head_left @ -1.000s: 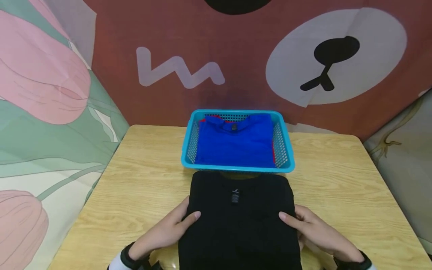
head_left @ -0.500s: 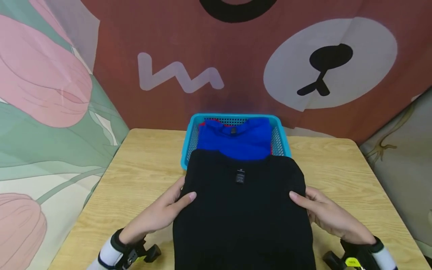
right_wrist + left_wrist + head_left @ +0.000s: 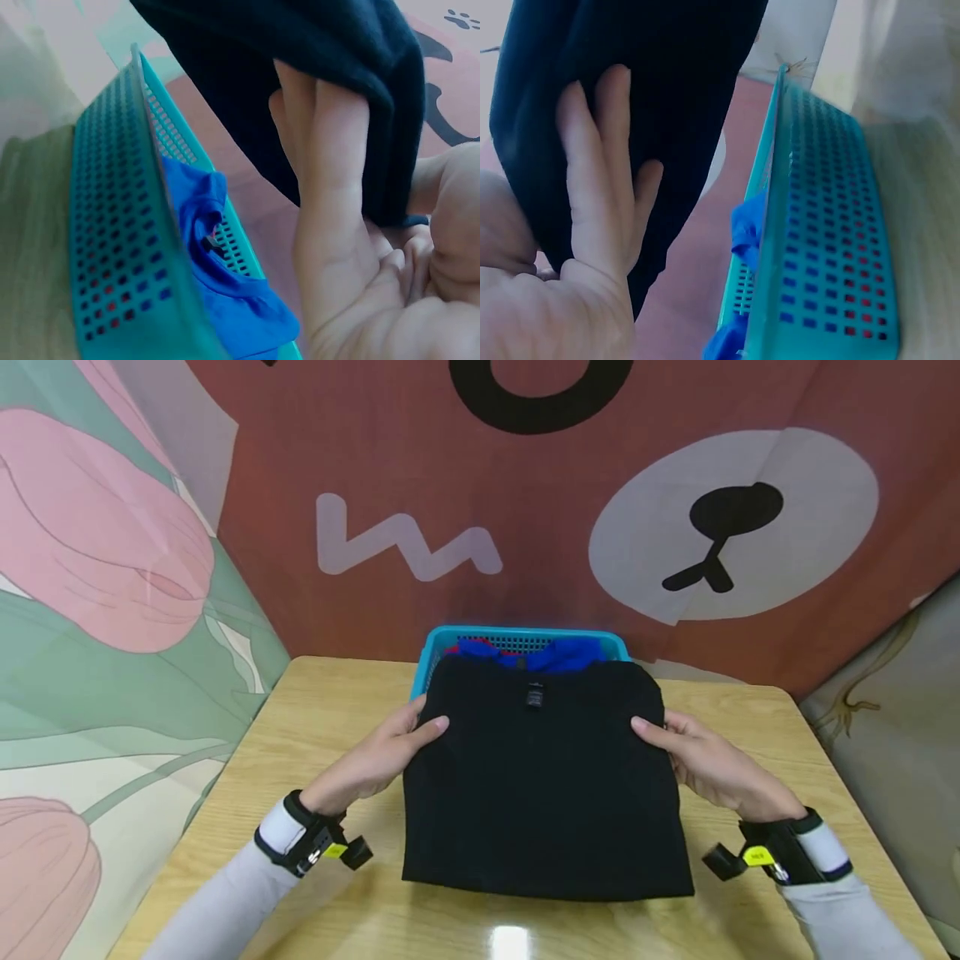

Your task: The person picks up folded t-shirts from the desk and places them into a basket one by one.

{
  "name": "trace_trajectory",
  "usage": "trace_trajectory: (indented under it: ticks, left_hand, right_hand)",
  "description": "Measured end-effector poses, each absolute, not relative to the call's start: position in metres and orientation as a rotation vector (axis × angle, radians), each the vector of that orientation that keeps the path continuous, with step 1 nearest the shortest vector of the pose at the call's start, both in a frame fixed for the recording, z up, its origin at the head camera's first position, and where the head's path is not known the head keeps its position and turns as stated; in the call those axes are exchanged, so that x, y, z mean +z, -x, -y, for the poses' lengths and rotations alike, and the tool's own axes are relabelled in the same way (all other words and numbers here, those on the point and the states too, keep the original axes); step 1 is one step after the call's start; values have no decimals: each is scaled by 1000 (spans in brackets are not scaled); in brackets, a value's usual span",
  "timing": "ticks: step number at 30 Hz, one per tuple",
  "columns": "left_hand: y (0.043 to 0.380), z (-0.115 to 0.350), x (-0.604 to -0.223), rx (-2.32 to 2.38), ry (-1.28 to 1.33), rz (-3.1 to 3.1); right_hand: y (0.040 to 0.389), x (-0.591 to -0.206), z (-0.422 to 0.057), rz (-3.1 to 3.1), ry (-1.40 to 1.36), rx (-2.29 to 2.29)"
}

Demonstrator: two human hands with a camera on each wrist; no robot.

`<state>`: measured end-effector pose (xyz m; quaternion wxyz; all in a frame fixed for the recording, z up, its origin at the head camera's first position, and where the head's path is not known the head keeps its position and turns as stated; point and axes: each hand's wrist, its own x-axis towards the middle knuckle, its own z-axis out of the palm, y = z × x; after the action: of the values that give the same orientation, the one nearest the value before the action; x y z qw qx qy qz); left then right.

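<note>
A folded black T-shirt [image 3: 540,793] with a neck label is held up between my two hands, its collar end overlapping the basket in the head view. My left hand [image 3: 386,752] grips its left edge, thumb on top and fingers spread underneath, as the left wrist view shows. On the opposite edge my right hand [image 3: 708,764] grips likewise, fingers under the cloth. Behind the shirt stands a turquoise plastic basket [image 3: 832,225], partly hidden in the head view. Inside it lies a folded blue T-shirt [image 3: 240,307], with a red garment [image 3: 480,643] showing under it.
The wooden table [image 3: 345,685] ends at a brown curtain [image 3: 375,602] printed with a bear face, right behind the basket. A floral cloth [image 3: 112,693] hangs at the left side. Both wrists wear strapped cameras [image 3: 757,856].
Both hands have lifted the black T-shirt and carried it forward over the basket, covering most of the blue one in the head view. The head view has tilted up slightly.
</note>
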<state>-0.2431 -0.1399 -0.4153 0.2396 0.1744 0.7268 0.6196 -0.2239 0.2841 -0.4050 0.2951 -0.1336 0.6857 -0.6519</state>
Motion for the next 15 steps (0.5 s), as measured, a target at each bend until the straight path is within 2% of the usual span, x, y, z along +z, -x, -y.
trace_trajectory:
  ticks: [15]
  left_hand:
    - [331, 147, -417, 1794, -439, -1949]
  right_hand:
    - [299, -399, -273, -2075, 153, -1659]
